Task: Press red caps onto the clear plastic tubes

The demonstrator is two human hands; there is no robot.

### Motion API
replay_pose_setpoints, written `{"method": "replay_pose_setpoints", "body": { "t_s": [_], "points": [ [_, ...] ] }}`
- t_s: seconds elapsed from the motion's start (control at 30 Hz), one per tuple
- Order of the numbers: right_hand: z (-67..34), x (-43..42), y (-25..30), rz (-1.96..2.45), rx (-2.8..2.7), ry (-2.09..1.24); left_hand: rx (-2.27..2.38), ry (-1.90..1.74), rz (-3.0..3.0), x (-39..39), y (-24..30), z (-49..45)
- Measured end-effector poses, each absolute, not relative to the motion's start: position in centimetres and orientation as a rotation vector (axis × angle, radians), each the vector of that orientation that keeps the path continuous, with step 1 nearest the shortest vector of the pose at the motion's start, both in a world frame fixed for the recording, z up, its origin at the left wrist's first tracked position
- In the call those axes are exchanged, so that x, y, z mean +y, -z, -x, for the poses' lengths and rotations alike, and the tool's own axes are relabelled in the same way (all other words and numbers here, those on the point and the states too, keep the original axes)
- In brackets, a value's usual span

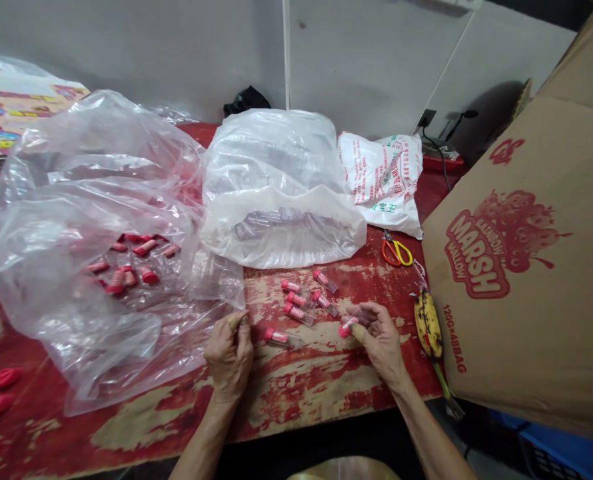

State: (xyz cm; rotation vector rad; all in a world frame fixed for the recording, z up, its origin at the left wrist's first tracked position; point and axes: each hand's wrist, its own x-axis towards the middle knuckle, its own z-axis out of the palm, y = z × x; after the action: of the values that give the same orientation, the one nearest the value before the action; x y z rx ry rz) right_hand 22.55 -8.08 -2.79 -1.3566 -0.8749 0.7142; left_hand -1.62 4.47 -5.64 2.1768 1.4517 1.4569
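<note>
My right hand (380,341) is shut on a small clear tube (357,320) with a red cap, pinched between thumb and fingers. My left hand (230,355) is curled with its fingertips together, and whatever they might hold is hidden. Between my hands lie several capped tubes with pink labels (296,303) on the worn red table (296,393). Several loose red caps (129,270) show through a clear plastic bag (101,327) to my left. A translucent white bag (281,227) holds a bundle of clear tubes.
A printed white sack (381,177) and orange-yellow scissors (396,250) lie behind my right hand. A spotted banana (429,327) rests against a large cardboard box (511,253) on the right. Red pieces (1,379) lie at the front left. A grey wall stands behind.
</note>
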Motion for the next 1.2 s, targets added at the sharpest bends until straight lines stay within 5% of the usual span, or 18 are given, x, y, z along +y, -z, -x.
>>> {"method": "replay_pose_setpoints", "body": {
  "t_s": [0.17,0.6,0.87,1.2],
  "points": [
    [-23.6,-8.1,5.1,1.552,-1.38,-0.077,1.445,-1.479,-2.185,4.5,5.6,1.5],
    [-24.0,-7.7,5.6,1.735,-1.274,0.001,1.449,-1.479,-2.205,4.5,5.9,1.7],
    [-24.3,-7.5,6.1,1.704,-1.161,-0.107,1.466,-1.453,-2.17,4.4,5.9,1.7],
    [-23.7,-6.5,2.7,1.081,-0.371,-0.854,1.495,-1.451,-2.068,4.5,6.0,1.8]
  ]
}}
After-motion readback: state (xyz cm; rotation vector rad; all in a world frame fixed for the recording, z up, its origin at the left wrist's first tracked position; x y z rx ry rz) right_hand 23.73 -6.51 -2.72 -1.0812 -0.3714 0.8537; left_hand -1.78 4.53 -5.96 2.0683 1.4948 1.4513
